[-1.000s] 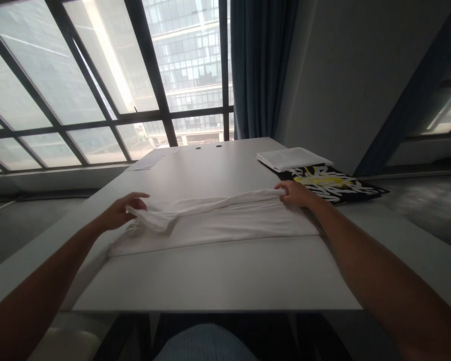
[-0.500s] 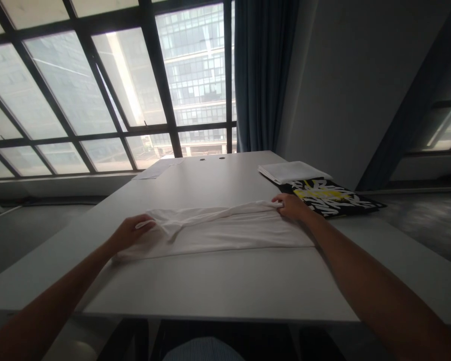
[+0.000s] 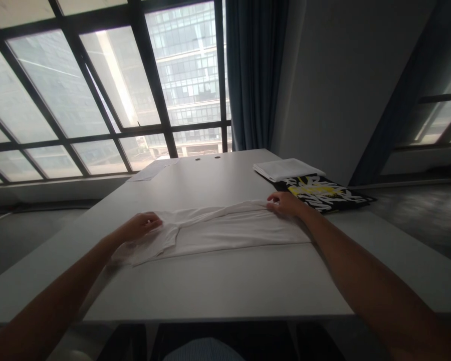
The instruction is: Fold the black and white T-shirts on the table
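A white T-shirt lies across the white table in a long folded strip, with creases along its length. A short sleeve is folded toward me at its left end. My left hand rests on that end, fingers loosely bent and apart, with no cloth visibly pinched. At the far right corner, my right hand has thumb and fingers closed on the shirt's edge. My right forearm partly covers the shirt's right end.
Just beyond my right hand, a black cloth with white and yellow print lies on the table. A folded white cloth overlaps it. Papers lie at the far left, before the windows. A blue curtain hangs behind.
My left hand has let go of the pinched sleeve edge, and the sleeve now lies folded toward me. My right hand stays at the shirt's corner. The view has shifted slightly.
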Demonstrator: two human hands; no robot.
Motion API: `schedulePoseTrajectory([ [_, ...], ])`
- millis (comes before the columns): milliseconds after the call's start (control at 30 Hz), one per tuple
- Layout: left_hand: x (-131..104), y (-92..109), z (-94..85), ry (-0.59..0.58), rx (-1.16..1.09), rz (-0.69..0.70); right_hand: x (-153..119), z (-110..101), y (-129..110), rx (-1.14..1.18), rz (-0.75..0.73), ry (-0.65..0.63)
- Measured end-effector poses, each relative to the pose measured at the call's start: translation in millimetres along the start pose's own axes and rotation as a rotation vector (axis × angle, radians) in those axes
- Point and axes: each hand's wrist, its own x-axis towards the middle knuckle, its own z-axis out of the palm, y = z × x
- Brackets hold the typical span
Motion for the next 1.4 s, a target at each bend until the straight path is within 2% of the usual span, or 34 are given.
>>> schedulePoseTrajectory([
  [167,27.7,-26.5,20.5,0.061,0.158,-0.009,-1.3,-1.9,-3.7,-0.095,-0.036,-0.02],
  [333,25.8,-60.1,34.6,0.042,0.16,-0.059,-1.4,-7.3,-3.2,-0.099,-0.021,-0.067],
  [400,22.9,-66.7,36.7,0.028,0.17,-0.067,-1.6,-11.7,-1.3,-0.098,-0.045,-0.032],
  [500,21.4,-70.0,37.3,-0.001,0.178,-0.069,-3.8,-16.4,-0.8,-0.104,-0.098,0.047],
  [667,22.6,-71.2,37.6,0.011,0.177,-0.062,-9.3,-16.0,-10.2,-0.253,-0.176,0.048],
  [900,22.9,-72.8,39.1,0.005,0.189,-0.08,-11.9,-23.4,-17.3,-0.441,-0.247,0.167],
  [1067,23.3,-72.5,39.3,0.004,0.181,-0.09,-17.7,-27.6,-13.3,-0.556,-0.019,-0.083],
  [1200,22.2,-70.8,39.2,0.003,0.176,-0.106,-21.2,-37.3,-7.3,-0.529,0.044,-0.076],
  [1333,21.0,-69.4,39.5,0.036,0.153,-0.098,-21.3,-46.3,-8.0,-0.46,0.234,-0.168],
  [1400,22.6,-67.9,38.8,0.062,0.145,-0.084,-20.4,-46.6,-11.2,-0.41,0.274,-0.154],
])
